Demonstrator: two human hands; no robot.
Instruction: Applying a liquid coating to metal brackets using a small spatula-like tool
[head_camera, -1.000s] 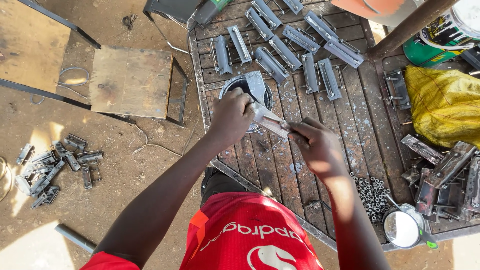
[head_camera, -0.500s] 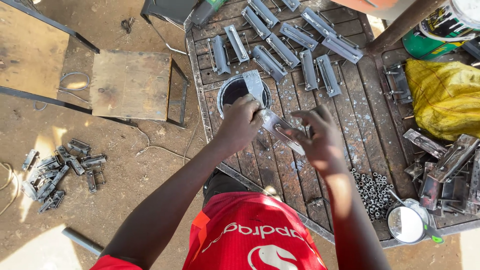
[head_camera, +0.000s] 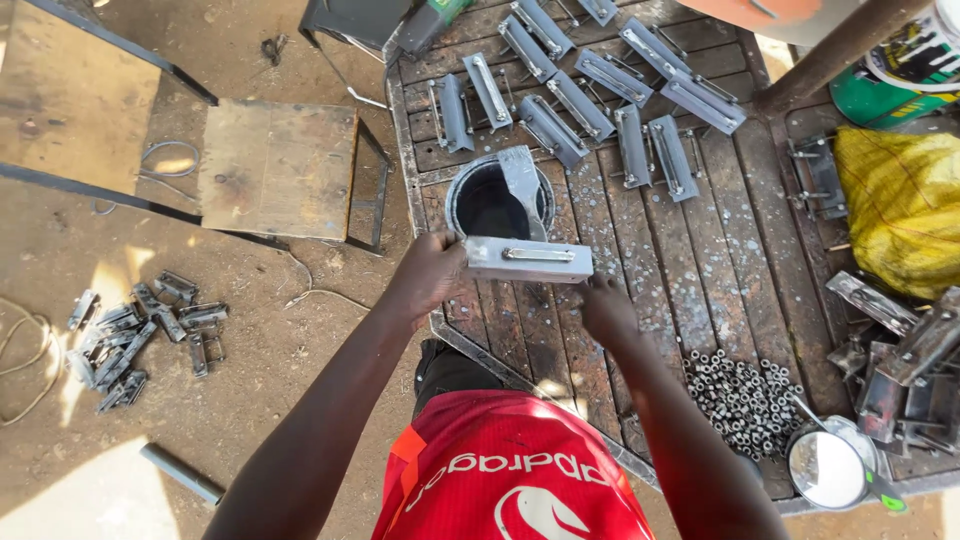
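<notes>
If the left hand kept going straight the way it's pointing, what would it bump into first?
The left hand, gripping one end of a silver metal latch, points up the wooden table. It would probably meet the paint can first, with its brush, though depth is hard to judge.

Head view: you look steeply down from your head, close over the workbench (head_camera: 640, 250).
Shared views: only this one.

yellow sack (head_camera: 905, 205) cut off, right fingers hidden
</notes>
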